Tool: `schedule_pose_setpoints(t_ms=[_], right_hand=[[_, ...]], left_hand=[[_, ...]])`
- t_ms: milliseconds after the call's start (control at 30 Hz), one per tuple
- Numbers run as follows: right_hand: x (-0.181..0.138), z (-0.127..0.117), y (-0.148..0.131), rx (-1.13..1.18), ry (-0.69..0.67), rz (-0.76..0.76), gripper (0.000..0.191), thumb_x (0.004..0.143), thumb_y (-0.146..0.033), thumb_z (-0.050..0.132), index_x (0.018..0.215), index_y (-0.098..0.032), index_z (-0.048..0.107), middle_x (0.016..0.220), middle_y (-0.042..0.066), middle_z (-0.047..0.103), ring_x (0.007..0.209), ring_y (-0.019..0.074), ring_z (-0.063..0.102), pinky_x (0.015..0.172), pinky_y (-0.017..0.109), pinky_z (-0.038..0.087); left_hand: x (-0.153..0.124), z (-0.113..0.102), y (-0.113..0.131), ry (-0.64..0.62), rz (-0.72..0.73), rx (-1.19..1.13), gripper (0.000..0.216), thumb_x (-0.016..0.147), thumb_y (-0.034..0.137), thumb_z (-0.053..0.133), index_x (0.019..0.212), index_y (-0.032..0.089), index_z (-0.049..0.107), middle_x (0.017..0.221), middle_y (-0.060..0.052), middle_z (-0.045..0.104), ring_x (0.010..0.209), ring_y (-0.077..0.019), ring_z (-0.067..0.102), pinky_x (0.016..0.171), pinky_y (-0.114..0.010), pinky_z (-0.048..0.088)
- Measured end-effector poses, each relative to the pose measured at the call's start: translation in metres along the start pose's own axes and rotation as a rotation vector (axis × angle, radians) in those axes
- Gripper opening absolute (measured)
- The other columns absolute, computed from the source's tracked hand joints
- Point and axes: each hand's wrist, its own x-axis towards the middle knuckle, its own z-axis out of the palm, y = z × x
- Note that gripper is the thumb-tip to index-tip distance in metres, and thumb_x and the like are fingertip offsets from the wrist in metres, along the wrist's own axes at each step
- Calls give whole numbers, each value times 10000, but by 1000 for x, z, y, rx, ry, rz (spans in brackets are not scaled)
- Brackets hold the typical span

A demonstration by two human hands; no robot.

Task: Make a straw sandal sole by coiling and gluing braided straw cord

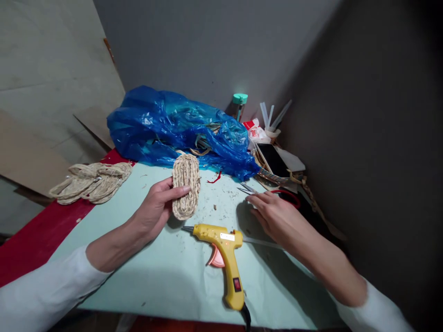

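Note:
My left hand (157,207) holds up a flat oval of coiled, braided straw (186,203), shaped like a small sandal sole, with the thumb across its face. Below it a yellow hot glue gun (223,240) lies on the table, its nozzle pointing left and a clear glue stick (263,241) in its back end. At the right, my right hand (277,214) is over a pair of scissors (290,197) with red handles. Its fingers are stretched out and a little apart. The hand hides the middle of the scissors, and whether it touches them is unclear.
Straw sandals (93,181) lie on red cloth (38,230) at the left. A crumpled blue plastic bag (173,124) fills the back. Behind the scissors are a phone (273,159), a cup of glue sticks (272,133) and a teal-lidded container (240,98). Grey walls stand close behind and right.

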Motion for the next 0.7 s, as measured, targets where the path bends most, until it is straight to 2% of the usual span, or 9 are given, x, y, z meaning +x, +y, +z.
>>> schedule_pose_setpoints(t_ms=[100, 200, 300, 400, 467, 600, 700], right_hand=[[15, 15, -3, -53, -23, -11, 251, 855, 47, 414, 856, -105, 614, 844, 125, 595, 828, 260, 554, 719, 340, 424], [15, 18, -1, -46, -18, -8, 256, 861, 45, 401, 819, -106, 603, 835, 128, 568, 824, 266, 529, 732, 355, 396], [6, 10, 5, 56, -39, -32, 265, 934, -26, 390, 861, -123, 625, 877, 113, 563, 831, 240, 541, 734, 334, 406], [-4, 0, 4, 227, -132, -132, 258, 1002, -115, 407, 1016, -195, 652, 964, 63, 577, 817, 161, 568, 720, 259, 429], [-5, -4, -3, 323, -198, -181, 236, 1016, -143, 438, 1047, -243, 650, 968, 27, 582, 802, 123, 577, 710, 220, 432], [0, -12, -14, 407, -250, -168, 209, 991, -126, 458, 907, -212, 630, 889, 14, 587, 728, 120, 568, 659, 222, 422], [-17, -19, -6, 404, -234, -131, 202, 940, -119, 440, 811, -183, 583, 838, 33, 596, 672, 142, 551, 616, 249, 424]], left_hand=[[-1, 0, 1, -2, -6, -9, 331, 647, 209, 840, 946, 122, 728, 831, -48, 732, 708, -140, 635, 656, -231, 513], [-2, 2, 3, -33, -12, -25, 333, 653, 216, 836, 953, 119, 728, 825, -56, 732, 707, -142, 633, 651, -231, 512], [-5, 2, 3, -67, -5, -40, 318, 658, 216, 831, 948, 129, 732, 841, -63, 735, 727, -152, 641, 667, -238, 516], [-8, 3, 3, -108, -4, -53, 295, 664, 218, 828, 934, 145, 735, 853, -63, 739, 734, -169, 652, 681, -263, 525], [-10, 3, 2, -134, 8, -42, 279, 673, 216, 823, 931, 156, 734, 861, -60, 740, 750, -177, 658, 700, -277, 531], [-12, 4, 0, -166, 55, -8, 281, 695, 204, 814, 965, 178, 740, 907, -47, 745, 790, -169, 661, 733, -265, 529], [-12, 3, 1, -181, 69, -4, 261, 704, 196, 808, 958, 184, 747, 899, -35, 747, 775, -150, 650, 715, -245, 522]])
